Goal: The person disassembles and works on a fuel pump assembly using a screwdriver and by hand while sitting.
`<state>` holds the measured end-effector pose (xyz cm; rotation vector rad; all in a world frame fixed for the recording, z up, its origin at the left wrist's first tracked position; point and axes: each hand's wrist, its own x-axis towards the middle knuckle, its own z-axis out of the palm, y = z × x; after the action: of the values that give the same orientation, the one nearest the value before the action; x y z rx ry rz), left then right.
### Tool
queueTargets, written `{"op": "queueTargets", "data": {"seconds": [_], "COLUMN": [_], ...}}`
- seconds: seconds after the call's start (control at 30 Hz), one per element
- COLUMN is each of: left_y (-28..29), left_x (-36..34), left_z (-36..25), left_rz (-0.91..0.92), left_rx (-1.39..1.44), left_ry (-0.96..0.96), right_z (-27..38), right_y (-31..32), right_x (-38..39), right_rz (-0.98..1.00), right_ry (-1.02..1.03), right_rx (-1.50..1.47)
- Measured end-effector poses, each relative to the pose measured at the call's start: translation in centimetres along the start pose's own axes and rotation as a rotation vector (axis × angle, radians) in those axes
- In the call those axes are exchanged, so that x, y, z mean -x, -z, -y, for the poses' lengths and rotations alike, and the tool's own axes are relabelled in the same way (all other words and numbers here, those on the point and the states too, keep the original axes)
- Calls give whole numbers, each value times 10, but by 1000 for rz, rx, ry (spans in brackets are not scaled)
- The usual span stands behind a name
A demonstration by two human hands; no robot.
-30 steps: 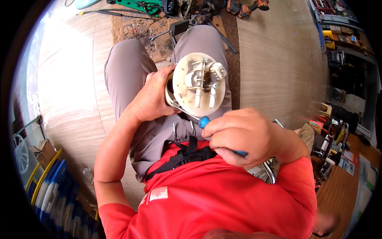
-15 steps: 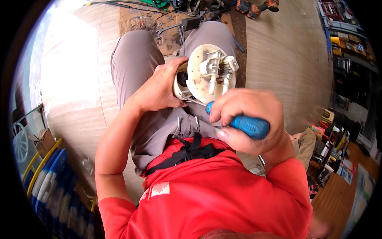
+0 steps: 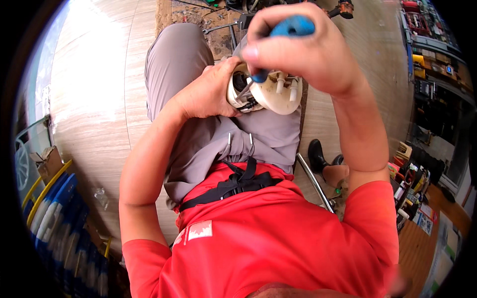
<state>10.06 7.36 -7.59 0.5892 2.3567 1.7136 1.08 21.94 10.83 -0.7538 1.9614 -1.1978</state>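
A screwdriver (image 3: 294,26) reached into a cream plastic part (image 3: 267,100) above the lap.
Left hand (image 3: 211,89) fingers gripped its side; right hand (image 3: 300,52) fingers wrapped the handle. Firm bracing and gentle pressure seemed wise. Grey trousers (image 3: 179,62) lay below, pale floor (image 3: 92,104) around, a cardboard box (image 3: 48,164) leftward.

close fisheye view downward from head height

Blue screwdriver handle (image 3: 294,26) in the right grip (image 3: 298,49); cream plastic part (image 3: 280,103) (smudged brown) in the left grip (image 3: 211,89); grey trousers (image 3: 176,64) beneath both.
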Motion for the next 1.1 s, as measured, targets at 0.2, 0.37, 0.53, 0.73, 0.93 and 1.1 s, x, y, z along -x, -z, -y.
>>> {"op": "queueTargets", "data": {"seconds": [0.2,0.37,0.53,0.73,0.93,1.1], "left_y": [5,4,-4,5,9,1], "left_x": [-2,-2,-1,3,-1,2], "left_z": [-3,-4,1,-14,-9,1], "left_rz": [40,73,-40,21,24,41], "left_rx": [68,185,-35,4,64,93], "left_ry": [20,79,-12,48,-19,96], "right_z": [19,10,-14,16,21,8], "right_y": [-7,-3,5,-20,-9,-1], "right_x": [-33,-56,-77,-70,-36,3], "right_rz": [65,202,249,364,152,50], "right_ry": [-123,-119,-305,35,128,119], "right_rx": [38,-69,-189,-11,59,124]}}
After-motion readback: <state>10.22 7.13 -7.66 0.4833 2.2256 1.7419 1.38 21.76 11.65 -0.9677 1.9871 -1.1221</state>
